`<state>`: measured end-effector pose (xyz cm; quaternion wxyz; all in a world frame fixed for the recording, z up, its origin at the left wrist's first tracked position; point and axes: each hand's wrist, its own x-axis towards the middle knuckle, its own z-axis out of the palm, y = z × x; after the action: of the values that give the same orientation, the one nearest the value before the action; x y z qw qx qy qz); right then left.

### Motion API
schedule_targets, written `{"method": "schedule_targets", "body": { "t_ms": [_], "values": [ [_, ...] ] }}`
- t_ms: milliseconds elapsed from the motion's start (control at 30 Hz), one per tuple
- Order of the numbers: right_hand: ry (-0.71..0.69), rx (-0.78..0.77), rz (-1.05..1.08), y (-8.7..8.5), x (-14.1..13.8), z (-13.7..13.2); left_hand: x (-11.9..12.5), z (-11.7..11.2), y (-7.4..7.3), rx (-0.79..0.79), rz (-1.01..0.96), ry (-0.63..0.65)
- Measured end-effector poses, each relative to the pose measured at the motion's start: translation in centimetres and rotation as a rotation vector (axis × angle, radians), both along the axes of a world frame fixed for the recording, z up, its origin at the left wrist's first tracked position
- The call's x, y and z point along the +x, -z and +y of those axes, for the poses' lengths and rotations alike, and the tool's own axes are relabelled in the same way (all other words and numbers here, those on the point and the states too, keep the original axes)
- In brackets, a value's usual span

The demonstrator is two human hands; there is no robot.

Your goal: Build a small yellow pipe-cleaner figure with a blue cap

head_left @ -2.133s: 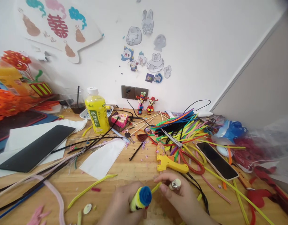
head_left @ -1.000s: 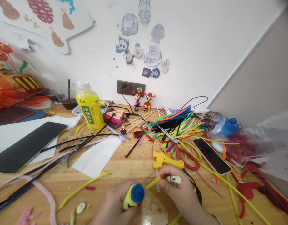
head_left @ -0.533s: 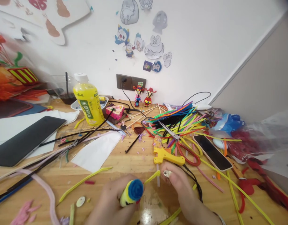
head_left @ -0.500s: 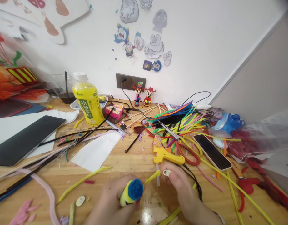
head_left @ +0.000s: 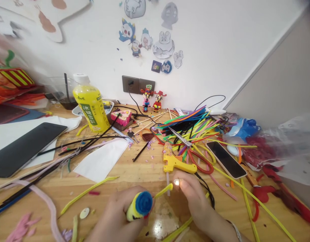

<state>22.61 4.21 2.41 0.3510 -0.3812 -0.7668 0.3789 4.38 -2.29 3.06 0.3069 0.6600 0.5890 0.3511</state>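
Everything on the pale wooden desk (head_left: 134,176) has slid a little toward the lower left of the frame since the previous view, while the two hands stay close together at bottom centre. The left hand (head_left: 117,210) curls around a fat roll of wound chenille stems (head_left: 140,205), holding it firmly and tilted, with its blue spiral end facing up and right. Yellow wraps cover the roll's visible side, and a blue coil caps the end. A bright yellow chenille stem (head_left: 164,190) rises from the roll toward the right hand (head_left: 192,195), so this strand is not wound in. Its far end reaches close to the fingertips, but whether they pinch it is hard to tell. The right thumb and fingers are nearly closed on a small shiny piece (head_left: 176,182), which glares too brightly to identify. Just above the hands lies a yellow plastic hot glue gun (head_left: 177,163), a clear glue stick (head_left: 167,184) pointing down from it toward the hands. Beyond it, steel scissors (head_left: 179,137) rest on a heap of multicoloured chenille stems (head_left: 192,129), with a black-screened phone (head_left: 226,159) to the right.
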Motion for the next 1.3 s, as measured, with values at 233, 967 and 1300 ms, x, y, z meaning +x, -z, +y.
{"method": "schedule_targets", "body": {
  "t_ms": [233,967,1300],
  "values": [
    [-0.031,-0.053,-0.014,0.17,-0.04,0.12,0.04,0.03,-0.05,0.014,0.005,0.016],
    [0.028,-0.020,0.028,0.78,0.22,-0.08,-0.08,-0.02,0.07,0.011,-0.007,-0.005],
    [-0.011,-0.015,0.033,0.79,0.27,-0.05,-0.02,-0.04,-0.04,-0.010,-0.018,-0.026]
  ]
}}
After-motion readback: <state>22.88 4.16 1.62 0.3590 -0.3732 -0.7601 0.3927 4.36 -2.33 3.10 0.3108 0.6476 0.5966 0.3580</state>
